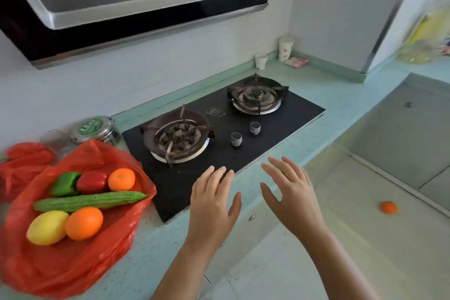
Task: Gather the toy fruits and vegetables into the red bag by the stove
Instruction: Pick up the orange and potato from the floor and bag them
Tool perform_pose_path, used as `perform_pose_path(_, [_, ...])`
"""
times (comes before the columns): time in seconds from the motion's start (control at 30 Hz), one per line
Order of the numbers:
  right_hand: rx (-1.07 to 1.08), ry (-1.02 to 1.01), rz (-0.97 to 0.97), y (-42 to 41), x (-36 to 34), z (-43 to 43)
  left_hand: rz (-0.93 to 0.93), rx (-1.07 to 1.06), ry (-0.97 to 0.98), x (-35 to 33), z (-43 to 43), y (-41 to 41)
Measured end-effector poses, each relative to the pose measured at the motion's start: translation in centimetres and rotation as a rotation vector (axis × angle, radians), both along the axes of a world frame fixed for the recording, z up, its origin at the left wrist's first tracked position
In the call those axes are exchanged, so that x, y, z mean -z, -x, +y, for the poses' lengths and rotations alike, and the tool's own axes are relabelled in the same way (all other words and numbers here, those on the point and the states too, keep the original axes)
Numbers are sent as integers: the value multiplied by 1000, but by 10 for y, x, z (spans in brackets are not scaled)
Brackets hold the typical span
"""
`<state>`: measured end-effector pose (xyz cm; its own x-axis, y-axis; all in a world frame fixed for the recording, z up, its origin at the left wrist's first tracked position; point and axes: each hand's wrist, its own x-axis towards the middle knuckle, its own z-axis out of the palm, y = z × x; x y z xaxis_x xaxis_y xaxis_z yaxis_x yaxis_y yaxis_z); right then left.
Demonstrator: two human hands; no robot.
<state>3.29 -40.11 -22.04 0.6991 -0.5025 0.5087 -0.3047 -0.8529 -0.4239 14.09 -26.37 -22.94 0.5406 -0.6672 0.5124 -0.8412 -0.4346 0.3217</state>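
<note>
So the red bag (73,263) is spread open on the surface (155,251) just left of the stove (292,114), and most of the toys already lie on it: green pepper (64,184), red pepper (92,181), small orange (121,179), bitter gourd (92,201), lemon (47,227) and big orange (84,223). The one straggler I can spot is a little orange ball (389,207) far off to the right, down on what looks like the floor. Left hand (211,204) and right hand (292,192) both hover over the stove's front edge, grip wide on each, fingers spread, holding nothing. My guess is that these are hollow plastic: light, stiff, smooth and a bit slippery, and the round ones will roll if nudged. I'd cup the stray orange from above with fingers round its widest part, no squeeze needed. The bag is thin, floppy film, so pinch its bunched edges to lift them, or the fruit could roll right off.
</note>
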Motion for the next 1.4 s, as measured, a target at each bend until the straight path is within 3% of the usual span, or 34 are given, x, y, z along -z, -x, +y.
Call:
perform_pose_path(0.57, [495, 1, -65, 228, 16, -43, 2, 489, -15, 11, -105, 167])
perform_pose_path(1.07, [1015, -86, -103, 380, 45, -63, 23, 913, 7, 39, -214, 284])
perform_pose_path(1.4, [1116, -117, -32, 426, 46, -194, 91, 1016, -55, 55, -371, 333])
